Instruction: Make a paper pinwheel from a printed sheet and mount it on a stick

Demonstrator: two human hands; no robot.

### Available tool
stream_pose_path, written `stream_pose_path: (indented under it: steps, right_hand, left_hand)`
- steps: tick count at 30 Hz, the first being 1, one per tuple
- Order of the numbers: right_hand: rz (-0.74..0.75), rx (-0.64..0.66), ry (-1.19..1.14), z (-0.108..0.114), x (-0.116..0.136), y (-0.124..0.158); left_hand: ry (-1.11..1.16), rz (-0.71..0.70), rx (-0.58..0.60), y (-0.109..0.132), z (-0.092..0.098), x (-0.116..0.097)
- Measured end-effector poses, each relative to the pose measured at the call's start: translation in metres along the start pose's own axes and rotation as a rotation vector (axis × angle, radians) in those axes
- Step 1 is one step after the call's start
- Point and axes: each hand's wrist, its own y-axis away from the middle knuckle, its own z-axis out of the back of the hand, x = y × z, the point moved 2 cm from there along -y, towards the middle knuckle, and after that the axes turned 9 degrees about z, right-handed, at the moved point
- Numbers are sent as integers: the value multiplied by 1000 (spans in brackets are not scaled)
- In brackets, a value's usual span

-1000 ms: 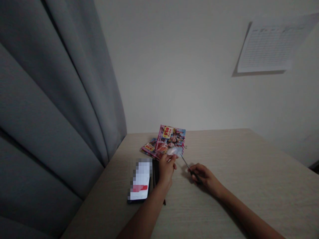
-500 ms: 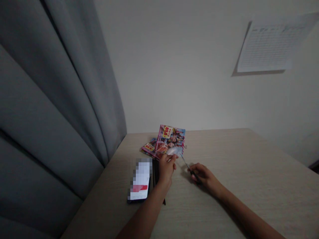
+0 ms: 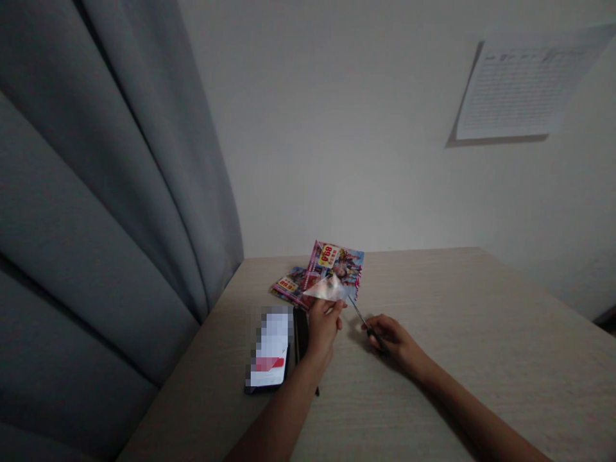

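Pinching flyer point(image 3: 337, 269) above left hand point(image 3: 323, 324) fingertips (scissors point(image 3: 362, 319) beside).

The left forearm point(image 3: 283, 410) reaches nearly straight ahead, and the right forearm point(image 3: 462, 404) slants in from the right. The left hand point(image 3: 323, 324) is raised with its fingers point(image 3: 332, 307) pinched together at the top (thumb pressed to them), while the right hand point(image 3: 392, 337) lies lower, knuckles up, curled closed.

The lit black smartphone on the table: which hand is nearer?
Left. The left hand, pinching a colourful leaflet, is just right of the lit black smartphone; the right hand, gripping dark scissors, is farther right.
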Motion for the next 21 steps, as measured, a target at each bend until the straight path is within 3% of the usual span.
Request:
stream_pose_path:
  steps: [21]
  right_hand:
    - [-3, -25, -55, -2, 2, 0]
  left_hand:
    - [0, 5, 4, 0, -2, 0]
